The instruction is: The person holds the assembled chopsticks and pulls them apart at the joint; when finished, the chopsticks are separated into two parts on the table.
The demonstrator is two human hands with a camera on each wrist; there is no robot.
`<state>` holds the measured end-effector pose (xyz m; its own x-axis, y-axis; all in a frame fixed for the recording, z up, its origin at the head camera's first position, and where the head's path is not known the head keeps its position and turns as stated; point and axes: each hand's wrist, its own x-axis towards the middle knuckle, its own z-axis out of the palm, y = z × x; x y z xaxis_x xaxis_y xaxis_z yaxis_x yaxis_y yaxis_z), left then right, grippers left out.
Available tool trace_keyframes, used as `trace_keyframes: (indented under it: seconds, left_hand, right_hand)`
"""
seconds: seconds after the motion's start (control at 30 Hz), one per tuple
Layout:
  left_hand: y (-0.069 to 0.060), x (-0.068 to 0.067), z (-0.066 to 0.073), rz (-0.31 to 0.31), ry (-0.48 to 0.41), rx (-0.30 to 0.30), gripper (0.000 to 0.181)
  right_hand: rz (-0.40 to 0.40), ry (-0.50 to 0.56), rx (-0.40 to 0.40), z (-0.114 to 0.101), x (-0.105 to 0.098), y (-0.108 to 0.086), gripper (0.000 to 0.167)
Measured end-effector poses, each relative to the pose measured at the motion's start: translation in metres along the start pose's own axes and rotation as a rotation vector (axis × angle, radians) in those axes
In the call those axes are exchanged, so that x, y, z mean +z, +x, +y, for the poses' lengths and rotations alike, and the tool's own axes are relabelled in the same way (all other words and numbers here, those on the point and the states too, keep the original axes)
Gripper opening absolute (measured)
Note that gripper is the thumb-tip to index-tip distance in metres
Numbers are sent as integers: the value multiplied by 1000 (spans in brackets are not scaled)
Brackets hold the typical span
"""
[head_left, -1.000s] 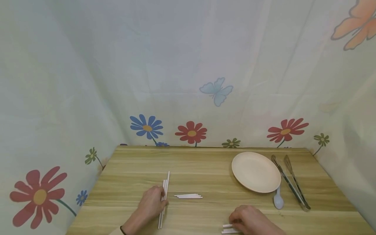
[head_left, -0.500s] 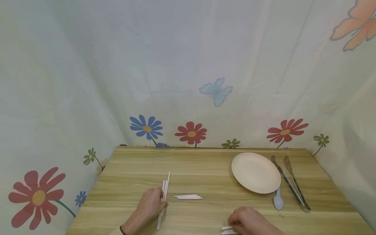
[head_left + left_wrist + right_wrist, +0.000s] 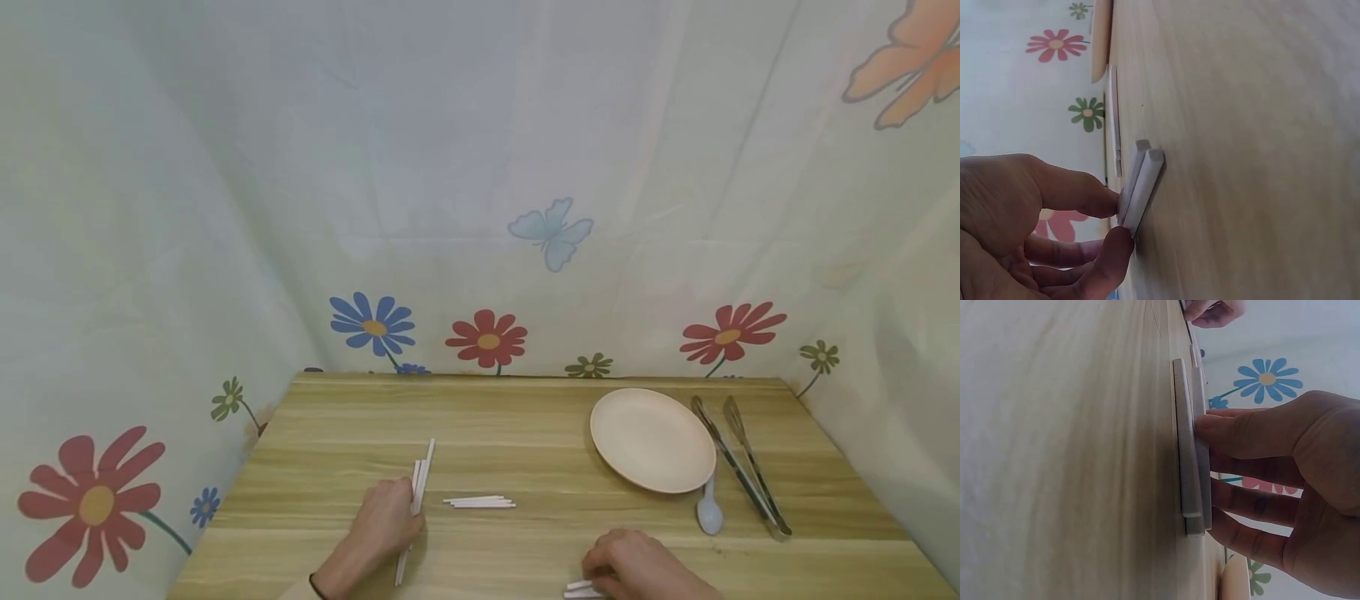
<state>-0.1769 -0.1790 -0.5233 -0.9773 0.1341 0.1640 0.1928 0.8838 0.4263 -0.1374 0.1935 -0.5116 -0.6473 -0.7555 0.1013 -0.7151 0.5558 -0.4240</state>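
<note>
Several long white sticks (image 3: 421, 482) form an upright-running bundle on the left half of the table. My left hand (image 3: 384, 518) pinches them near their middle between thumb and fingers; the left wrist view shows two squared stick ends (image 3: 1146, 178) side by side. At the bottom right of the head view, my right hand (image 3: 641, 565) holds a second, shorter-looking group of white sticks (image 3: 581, 590). Seen from the right wrist, the thumb presses one stick (image 3: 1188, 444) group from the side, with fingers behind it. Between the hands lies a third small pile of white sticks (image 3: 480, 502).
A round beige plate (image 3: 652, 440) lies at the back right. A pale spoon (image 3: 709, 512) sticks out from beside its rim, and metal tongs (image 3: 742, 467) lie spread to the right. A curtain with printed flowers (image 3: 480, 208) surrounds the wooden table (image 3: 510, 417).
The near ends of the left bundle have swung slightly left and drawn closer together, with my left hand shifting slightly. My right hand has hardly moved; its sticks show a little less.
</note>
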Motion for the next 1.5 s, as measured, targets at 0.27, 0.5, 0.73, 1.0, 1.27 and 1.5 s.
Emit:
trace_keyframes:
  seconds: [0.27, 0.5, 0.73, 1.0, 1.27, 1.5]
  left_hand:
    - [2, -2, 1, -6, 9, -17, 15]
    - [1, -3, 2, -4, 10, -20, 15]
    - [0, -6, 0, -24, 13, -53, 20]
    - [-1, -9, -2, -35, 4, -58, 20]
    - [-1, -8, -6, 3, 16, -20, 21]
    - [-1, -9, -6, -3, 9, -26, 19]
  right_hand:
    - [-23, -18, 32, -3, -2, 2, 9]
    - [-45, -28, 41, -4, -3, 2, 9]
    - [-38, -55, -11, -2, 0, 2, 11]
    - [-46, -62, -4, 0, 1, 2, 11]
    - [-43, -55, -8, 1, 1, 1, 13]
    - [-48, -54, -18, 1, 0, 2, 14]
